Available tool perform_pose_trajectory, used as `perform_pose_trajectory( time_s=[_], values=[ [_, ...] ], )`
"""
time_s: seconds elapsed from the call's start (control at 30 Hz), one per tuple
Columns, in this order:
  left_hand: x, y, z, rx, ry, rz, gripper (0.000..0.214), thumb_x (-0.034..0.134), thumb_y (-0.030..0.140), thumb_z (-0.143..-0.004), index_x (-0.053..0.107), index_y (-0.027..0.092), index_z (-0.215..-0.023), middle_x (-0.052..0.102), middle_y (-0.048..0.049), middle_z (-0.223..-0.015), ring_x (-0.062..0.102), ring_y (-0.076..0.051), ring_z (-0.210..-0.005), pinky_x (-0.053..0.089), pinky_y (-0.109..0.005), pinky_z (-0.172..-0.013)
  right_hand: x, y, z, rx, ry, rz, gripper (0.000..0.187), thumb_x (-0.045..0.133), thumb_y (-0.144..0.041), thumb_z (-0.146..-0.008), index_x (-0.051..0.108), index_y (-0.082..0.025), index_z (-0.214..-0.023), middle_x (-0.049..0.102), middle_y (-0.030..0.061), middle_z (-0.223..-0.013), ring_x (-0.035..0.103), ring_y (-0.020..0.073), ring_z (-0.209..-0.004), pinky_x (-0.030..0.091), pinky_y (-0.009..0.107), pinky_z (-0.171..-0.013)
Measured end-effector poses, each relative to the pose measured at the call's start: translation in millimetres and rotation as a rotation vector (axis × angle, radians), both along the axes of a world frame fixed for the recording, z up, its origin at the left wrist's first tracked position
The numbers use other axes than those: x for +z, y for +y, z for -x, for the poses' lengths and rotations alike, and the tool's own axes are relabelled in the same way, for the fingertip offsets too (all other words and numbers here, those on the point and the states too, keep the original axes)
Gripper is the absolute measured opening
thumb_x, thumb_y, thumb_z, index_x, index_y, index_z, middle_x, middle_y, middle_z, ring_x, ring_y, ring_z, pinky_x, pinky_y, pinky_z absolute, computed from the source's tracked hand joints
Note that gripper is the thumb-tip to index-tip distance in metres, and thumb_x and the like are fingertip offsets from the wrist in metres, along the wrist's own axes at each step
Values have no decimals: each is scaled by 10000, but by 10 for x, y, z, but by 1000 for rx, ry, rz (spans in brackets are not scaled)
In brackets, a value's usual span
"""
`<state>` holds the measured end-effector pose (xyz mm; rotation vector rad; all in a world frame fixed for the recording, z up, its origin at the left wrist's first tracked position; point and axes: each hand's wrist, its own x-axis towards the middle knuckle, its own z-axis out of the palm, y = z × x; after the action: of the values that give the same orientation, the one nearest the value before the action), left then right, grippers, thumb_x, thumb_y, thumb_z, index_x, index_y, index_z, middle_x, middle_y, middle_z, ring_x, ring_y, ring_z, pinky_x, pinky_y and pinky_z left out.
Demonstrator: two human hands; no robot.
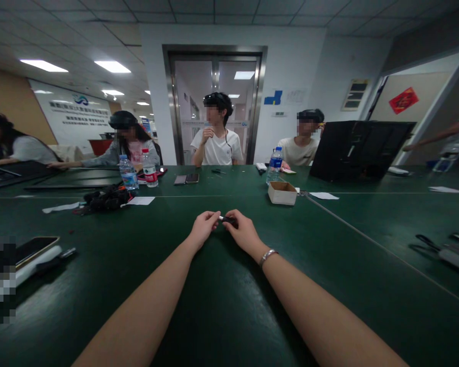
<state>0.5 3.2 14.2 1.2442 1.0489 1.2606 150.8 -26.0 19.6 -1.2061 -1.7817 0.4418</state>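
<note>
Both my arms reach forward over a dark green table (329, 265). My left hand (203, 228) and my right hand (241, 231) meet at the table's middle, fingers curled. Between their fingertips they pinch a small dark part with a silvery end (226, 219); I cannot make out what it is. A bracelet (266, 255) sits on my right wrist.
A small open cardboard box (282, 192) stands beyond my hands, a heap of black parts (106, 199) to the far left. Water bottles (128, 173), phones (186, 179) and a black panel (359, 149) lie further back. Several people sit across. A phone (33, 248) lies at my left.
</note>
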Motion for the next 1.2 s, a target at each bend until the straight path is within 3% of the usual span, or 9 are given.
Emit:
perform_pose_trajectory(
  time_s=[0.13,0.33,0.47,0.57,0.73,0.87,0.97,1.07,1.2],
  values=[
    [-25,23,22,-41,5,-39,305,725,366,-637,648,145,-832,623,-37,-781,537,-98,-653,426,-236,-630,-13,31,-19,-28,76,20,198,608,-246,-730,616,-201,-923,655,19,-871,605,134,-732,498,296,-703],
    [16,-26,70,-70,53,-112,245,715,231,-638,655,159,-864,652,-72,-933,596,-158,-850,463,-298,-798,-52,147,-97,73,474,289,276,642,-159,-688,633,-170,-963,668,32,-854,650,121,-643,562,307,-680],
    [48,-52,63,-78,21,-142,297,724,181,-609,657,167,-898,659,-77,-1005,606,-185,-947,461,-320,-868,-26,150,-112,99,642,362,246,668,-160,-710,619,-167,-950,668,25,-742,666,140,-636,580,309,-656],
    [52,-34,52,-47,17,-49,337,713,306,-657,640,161,-953,659,-103,-1009,634,-181,-868,498,-303,-758,-15,138,-103,102,663,379,210,675,-158,-721,617,-157,-923,668,22,-697,661,131,-610,576,276,-619],
    [28,15,65,-10,330,24,456,538,558,-759,621,121,-858,622,-49,-666,598,-135,-555,442,-239,-501,-16,137,-98,122,670,390,253,717,-178,-689,619,-132,-918,664,13,-674,654,113,-585,545,213,-560],
    [27,8,82,-52,393,-9,404,479,505,-812,599,122,-771,577,-23,-628,548,-102,-533,399,-205,-465,0,131,-97,121,659,398,236,712,-163,-691,623,-124,-906,662,13,-655,646,112,-557,535,207,-539],
    [53,-29,106,-138,316,-48,258,593,393,-766,590,147,-843,600,-27,-750,575,-108,-649,426,-191,-513,14,126,-95,107,672,414,204,693,-153,-713,623,-123,-903,667,22,-661,646,111,-551,536,201,-534],
    [93,-59,135,-196,220,-65,355,722,316,-659,563,181,-947,617,-45,-930,603,-132,-792,476,-212,-604,13,130,-96,102,683,422,185,690,-160,-723,622,-124,-891,666,24,-651,645,111,-542,532,194,-519],
    [103,-24,135,-144,229,55,405,662,452,-714,547,156,-965,643,-75,-894,620,-133,-700,449,-220,-559,8,134,-93,109,668,415,181,695,-169,-722,619,-125,-880,658,19,-624,645,114,-536,530,191,-510]
  ],
)
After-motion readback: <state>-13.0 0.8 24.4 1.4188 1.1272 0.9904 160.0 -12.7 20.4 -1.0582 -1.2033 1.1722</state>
